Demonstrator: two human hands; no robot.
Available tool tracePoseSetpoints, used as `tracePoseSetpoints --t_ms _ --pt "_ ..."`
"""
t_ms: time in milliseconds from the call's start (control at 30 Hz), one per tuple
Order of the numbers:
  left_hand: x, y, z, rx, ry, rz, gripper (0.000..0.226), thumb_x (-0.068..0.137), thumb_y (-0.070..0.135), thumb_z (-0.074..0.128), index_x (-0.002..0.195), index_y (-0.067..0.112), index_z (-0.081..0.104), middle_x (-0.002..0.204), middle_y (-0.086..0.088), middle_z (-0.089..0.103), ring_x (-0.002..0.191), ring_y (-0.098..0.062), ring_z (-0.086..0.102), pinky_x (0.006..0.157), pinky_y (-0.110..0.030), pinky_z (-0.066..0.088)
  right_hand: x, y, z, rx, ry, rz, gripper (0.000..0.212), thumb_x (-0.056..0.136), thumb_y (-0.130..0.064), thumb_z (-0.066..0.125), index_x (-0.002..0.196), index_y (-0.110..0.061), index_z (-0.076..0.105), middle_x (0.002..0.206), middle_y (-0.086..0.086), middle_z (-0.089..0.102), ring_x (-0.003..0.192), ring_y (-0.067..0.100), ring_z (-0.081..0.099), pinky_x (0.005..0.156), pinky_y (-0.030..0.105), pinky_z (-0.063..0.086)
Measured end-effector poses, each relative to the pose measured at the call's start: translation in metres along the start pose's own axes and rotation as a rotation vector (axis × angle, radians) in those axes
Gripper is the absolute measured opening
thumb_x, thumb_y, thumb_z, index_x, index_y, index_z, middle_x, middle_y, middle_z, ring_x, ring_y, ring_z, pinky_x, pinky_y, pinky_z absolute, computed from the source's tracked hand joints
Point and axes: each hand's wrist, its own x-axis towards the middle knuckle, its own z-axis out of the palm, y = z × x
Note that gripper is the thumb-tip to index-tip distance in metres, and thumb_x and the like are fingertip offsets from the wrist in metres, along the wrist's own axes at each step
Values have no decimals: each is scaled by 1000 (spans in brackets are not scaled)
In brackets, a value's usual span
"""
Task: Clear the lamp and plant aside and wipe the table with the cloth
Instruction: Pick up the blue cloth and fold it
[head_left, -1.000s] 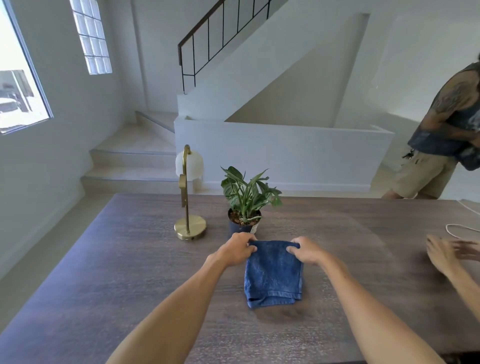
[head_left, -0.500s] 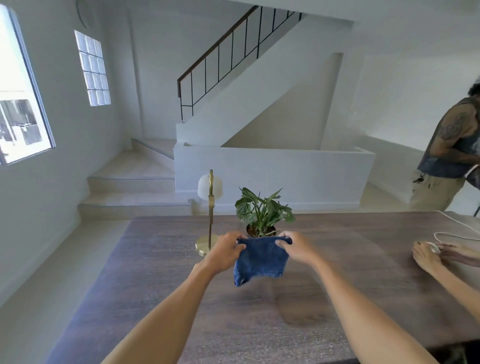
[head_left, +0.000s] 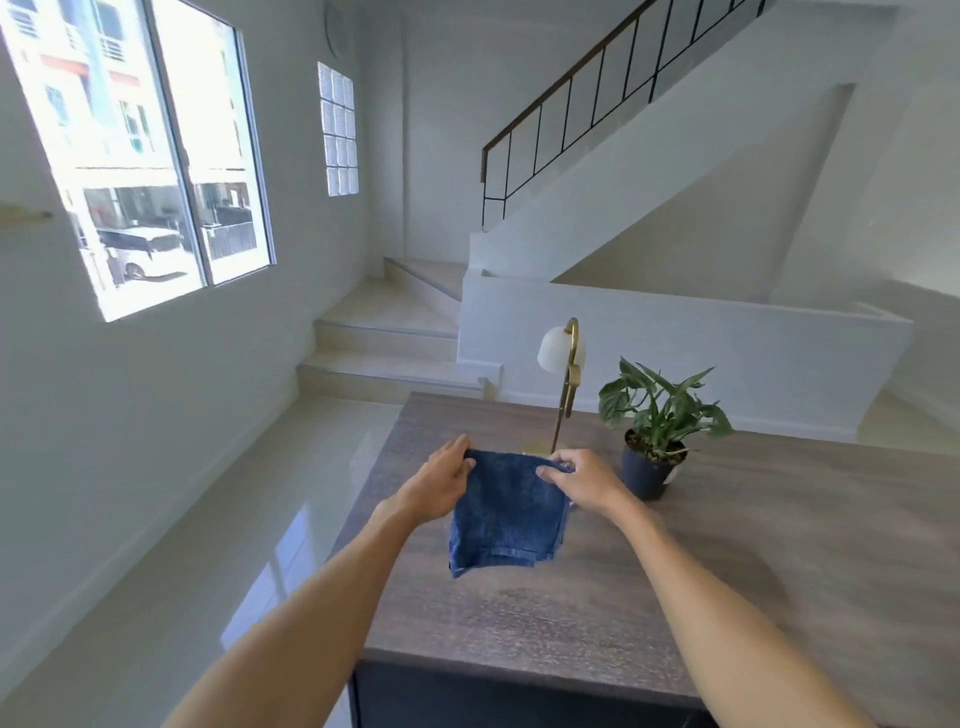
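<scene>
A folded blue cloth (head_left: 506, 512) hangs above the dark wooden table (head_left: 727, 561), near its left end. My left hand (head_left: 441, 480) pinches its top left corner and my right hand (head_left: 579, 480) pinches its top right corner. Just behind the cloth stands a brass lamp (head_left: 565, 379) with a white globe shade; the cloth hides its base. To the lamp's right a green plant in a dark pot (head_left: 649, 431) stands on the table, close beside my right hand.
The table's left edge drops to a glossy pale floor (head_left: 208, 545). Steps (head_left: 384, 343) and a white half wall (head_left: 675, 338) lie beyond the far edge. A large window (head_left: 135, 145) fills the left wall.
The cloth was lifted off the table by both hands and carried left, now in front of the lamp. My view has swung left; the other person and their hands are out of sight.
</scene>
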Motion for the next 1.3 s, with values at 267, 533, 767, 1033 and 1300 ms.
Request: tracePoseSetpoints --t_ms 267,533,767,1033,1300 --pt "-54 -55 -62 -38 1 -272 23 105 14 36 115 2 54 112 -18 61 99 -36 63 71 -47 57 21 -50 80 127 -351 56 24 99 -28 62 111 -7 67 105 13 74 86 25 74 68 41 64" --pt "-70 -120 -74 30 -117 -499 26 102 10 43 123 7 57 119 -10 51 97 -32 63 56 -42 61 47 -56 142 173 -761 246 28 100 -12 58 125 1 62 119 23 69 102 40 71 81 50 61" --pt "-46 -166 -51 142 -152 -561 23 101 13 45 119 8 56 114 -13 54 89 -26 60 61 -38 58 87 -27 178 -134 -723 127 32 96 -22 67 126 -12 64 123 8 66 81 18 75 67 28 61" --pt "-22 -199 -39 288 -173 -531 18 94 16 59 111 10 63 110 -10 62 94 -24 56 77 -32 42 119 -19 189 -308 -717 -17 10 90 -29 75 96 -21 73 96 2 74 63 7 68 57 22 51" --pt "-14 -204 -39 282 -86 -487 17 90 19 67 106 16 65 109 -11 65 93 -21 56 77 -31 42 130 -17 186 -311 -691 -22 8 88 -28 75 94 -25 71 101 2 75 76 11 69 70 28 56"
